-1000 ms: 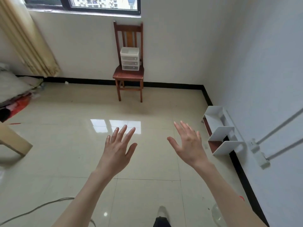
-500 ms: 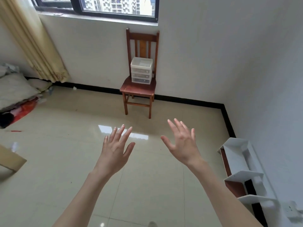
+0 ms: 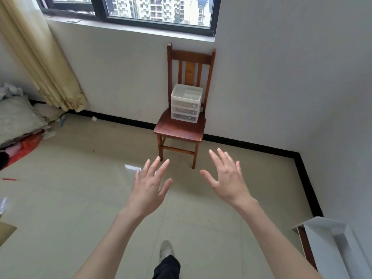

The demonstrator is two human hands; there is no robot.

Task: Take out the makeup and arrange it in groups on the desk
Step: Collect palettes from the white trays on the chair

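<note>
Left hand [image 3: 148, 187] & right hand [image 3: 227, 178] both held out in front, fingers spread, backs up, holding nothing, touching nothing. They hang side by side w/ a gap between them, bare forearms running back to the bottom edge.

At 12 o'clock from the hands, apart from them: wooden chair [image 3: 181, 128] w/ slatted back, standing against the white wall under the window [image 3: 130, 9]. On its seat, toward the back, a small translucent drawer organizer [image 3: 186, 103], 3 drawers stacked, open tray compartments on top. Dark shapes show through the drawer fronts; can't tell what they are, so the makeup itself isn't identifiable from here.

At 6 o'clock from the hands: one shoe [image 3: 166, 249] & dark trouser leg [image 3: 167, 267] on the glossy beige tile floor [image 3: 80, 198].

At 4 o'clock, bottom-right corner: white shelf unit [image 3: 330, 238] lying by the wall, brown inner edge showing.

At 10 o'clock: cream curtain [image 3: 40, 57] hanging to the floor. Below it at 9 o'clock, a pile of grey bedding [image 3: 18, 117] w/ smth red [image 3: 28, 144] underneath. Far left at 8 o'clock, a tan corner [image 3: 6, 231] of furniture, mostly cut off.
</note>
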